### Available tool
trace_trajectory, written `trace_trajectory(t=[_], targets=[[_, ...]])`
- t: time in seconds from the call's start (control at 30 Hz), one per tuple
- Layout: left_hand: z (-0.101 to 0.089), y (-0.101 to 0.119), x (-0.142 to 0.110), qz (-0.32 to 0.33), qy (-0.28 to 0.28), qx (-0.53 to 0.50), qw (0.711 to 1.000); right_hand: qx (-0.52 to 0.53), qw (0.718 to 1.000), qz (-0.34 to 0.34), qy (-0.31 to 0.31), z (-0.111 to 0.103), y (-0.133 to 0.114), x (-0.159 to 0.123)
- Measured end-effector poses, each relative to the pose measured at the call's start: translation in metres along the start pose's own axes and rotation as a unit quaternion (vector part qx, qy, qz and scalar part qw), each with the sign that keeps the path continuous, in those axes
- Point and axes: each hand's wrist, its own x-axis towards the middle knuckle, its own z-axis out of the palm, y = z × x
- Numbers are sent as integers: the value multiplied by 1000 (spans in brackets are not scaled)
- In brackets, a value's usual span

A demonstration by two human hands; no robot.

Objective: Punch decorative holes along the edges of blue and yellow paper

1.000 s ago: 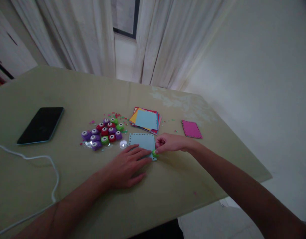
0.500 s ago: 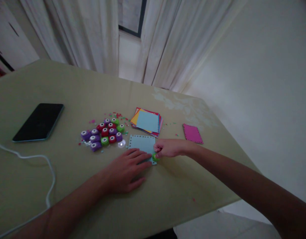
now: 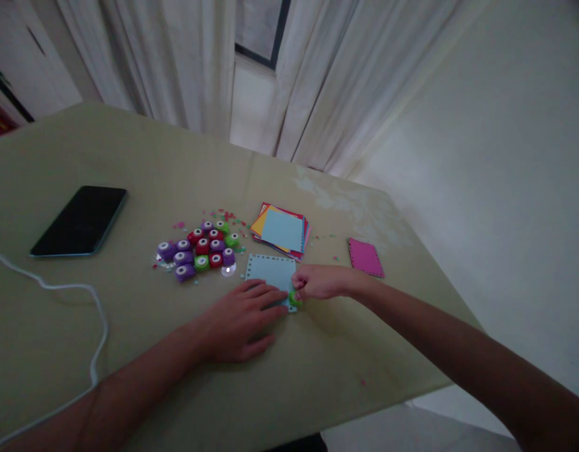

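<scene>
Right hand [image 3: 317, 281] was closed, thumb on the green punch [image 3: 295, 299] at the right edge of the blue card [image 3: 271, 269]; left hand [image 3: 244, 320] lay open across it. Step, as judged: edge-punching — next move called for firm thumb pressure, card steady.

Bare left hand [image 3: 244, 317], bare right hand [image 3: 320, 280], and a black patch [image 3: 301, 444] below.
The left hand has slender fingers and a broad, smooth back; its wrist is bare, and the left forearm [image 3: 162, 361] thickens evenly toward the bottom edge, where a thin dark line crosses it, a crease or a shadow, too dim to tell which. The right hand is compact, with small rounded knuckles and a bare wrist; the right forearm [image 3: 411, 320] is long, slim and bare, widening toward the lower right corner. The black patch looks like clothing, but too little shows to tell the garment.
</scene>
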Motion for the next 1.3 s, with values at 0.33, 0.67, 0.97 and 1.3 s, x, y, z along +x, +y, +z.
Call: trace_trajectory(t=[0.33, 0.67, 0.97, 1.3], targets=[[0, 0, -1, 4, 1, 3, 1000, 81, 994, -23, 76, 10, 13, -17], [-1, -1, -1, 16, 14, 19, 1000, 17, 922, -98, 373, 82, 22, -48], [2, -2, -3, 12, 18, 14, 1000, 20, 887, -28, 460, 106, 57, -52], [4, -3, -4, -5, -1, 33, 999, -40, 837, 6, 545, 84, 66, -24]])
